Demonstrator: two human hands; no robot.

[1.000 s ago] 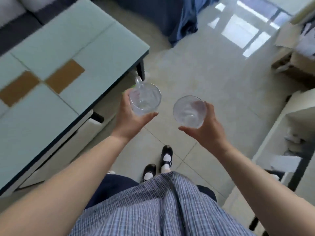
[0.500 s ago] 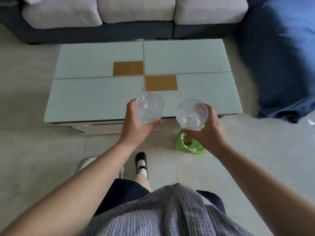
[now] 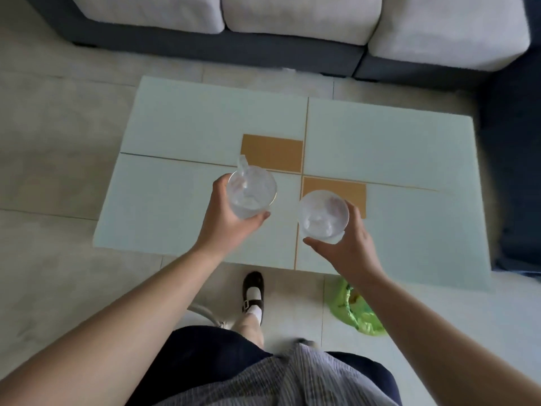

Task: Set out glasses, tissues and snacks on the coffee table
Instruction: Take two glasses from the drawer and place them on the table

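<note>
Left hand (image 3: 225,224) grips a clear handled glass mug (image 3: 251,192) – right hand (image 3: 348,244) grips a clear round glass tumbler (image 3: 322,215) – both above the pale-green glass worktop (image 3: 175,127).

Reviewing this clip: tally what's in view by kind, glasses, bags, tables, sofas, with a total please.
Glasses: 2, a handled glass in the left hand and a plain glass in the right hand
Green plastic bag: 1
Coffee table: 1
Sofa: 1
Total: 5

two glasses (image 3: 251,192) (image 3: 323,214), one coffee table (image 3: 181,124), one sofa (image 3: 263,51), one green bag (image 3: 355,313)
</note>
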